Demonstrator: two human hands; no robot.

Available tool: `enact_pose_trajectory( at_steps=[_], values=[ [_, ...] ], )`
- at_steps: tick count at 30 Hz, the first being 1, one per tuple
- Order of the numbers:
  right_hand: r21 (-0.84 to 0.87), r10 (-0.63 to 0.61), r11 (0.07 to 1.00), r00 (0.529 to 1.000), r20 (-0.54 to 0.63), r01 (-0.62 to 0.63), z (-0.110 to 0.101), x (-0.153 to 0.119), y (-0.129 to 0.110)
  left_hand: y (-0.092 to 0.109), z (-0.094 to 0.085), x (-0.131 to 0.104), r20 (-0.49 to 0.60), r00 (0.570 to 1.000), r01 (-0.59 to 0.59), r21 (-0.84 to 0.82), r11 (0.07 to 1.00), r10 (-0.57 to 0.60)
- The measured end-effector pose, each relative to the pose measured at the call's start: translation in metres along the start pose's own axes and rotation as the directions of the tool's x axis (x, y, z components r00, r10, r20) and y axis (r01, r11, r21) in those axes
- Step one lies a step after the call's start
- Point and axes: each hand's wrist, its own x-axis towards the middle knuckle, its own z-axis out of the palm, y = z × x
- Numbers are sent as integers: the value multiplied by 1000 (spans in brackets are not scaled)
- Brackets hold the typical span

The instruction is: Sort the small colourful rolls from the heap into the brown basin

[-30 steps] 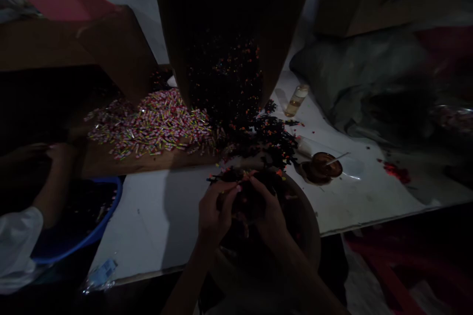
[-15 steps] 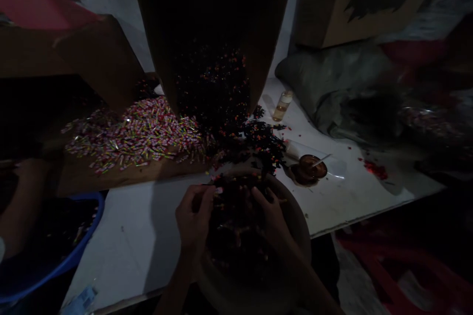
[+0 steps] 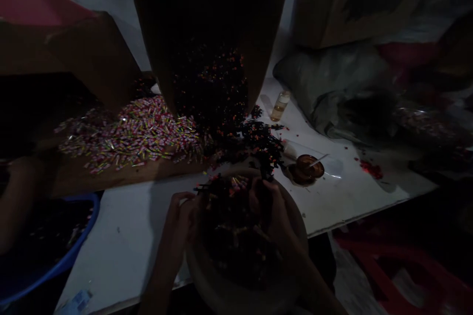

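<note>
A round bowl (image 3: 303,236) at the table's front edge holds many small dark pieces (image 3: 236,241), too dim to name. A few bright-wrapped pieces (image 3: 239,183) lie among them near the far rim. My left hand (image 3: 179,216) is at the bowl's left rim, fingers curled; thin dark pieces with orange-red tips (image 3: 202,188) stick out from its fingertips. Over the right side of the bowl, my right hand (image 3: 277,209) is closed, thumb against fingers, and what it holds is lost in shadow.
Behind the bowl, a tipped cardboard box (image 3: 142,24) spills dark pieces. Left of it lies a heap of colourful wrapped pieces (image 3: 140,133). A small bottle (image 3: 280,107) and a brown pot with a stick (image 3: 310,167) stand right. Another person's arm (image 3: 18,202) reaches by a blue basin (image 3: 83,236).
My left hand has moved left and slightly down to the rim, with dark pieces now showing at its fingertips. My right hand has closed. Bright-wrapped pieces now show inside the bowl.
</note>
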Motion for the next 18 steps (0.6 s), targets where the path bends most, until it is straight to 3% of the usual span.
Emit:
enact_pose_trajectory(
  at_steps=[1, 3, 8, 11, 15, 18],
  values=[
    [-1, 39, 999, 999, 29, -39, 1, -1, 0, 0, 2, 0, 55, 994, 100, -117, 988, -94],
    [6, 98, 995, 992, 78, -99, 3, -2, 0, -1, 7, 0, 148, 975, 199, -251, 947, -166],
    [66, 41, 997, 998, 44, -44, 13, -10, -3, 3, 23, -3, 187, 978, 154, -367, 917, -89],
    [22, 23, 999, 994, 109, -25, 15, -14, -4, 4, 31, -2, 167, 985, 125, -476, 870, -50],
    [-101, 71, 994, 975, 211, -50, 15, -18, -1, 5, 40, 1, 251, 955, 267, -488, 831, -159],
    [-164, 121, 982, 973, 194, -90, 19, -22, 1, 10, 45, 2, 214, 963, 251, -484, 838, -165]
  ],
)
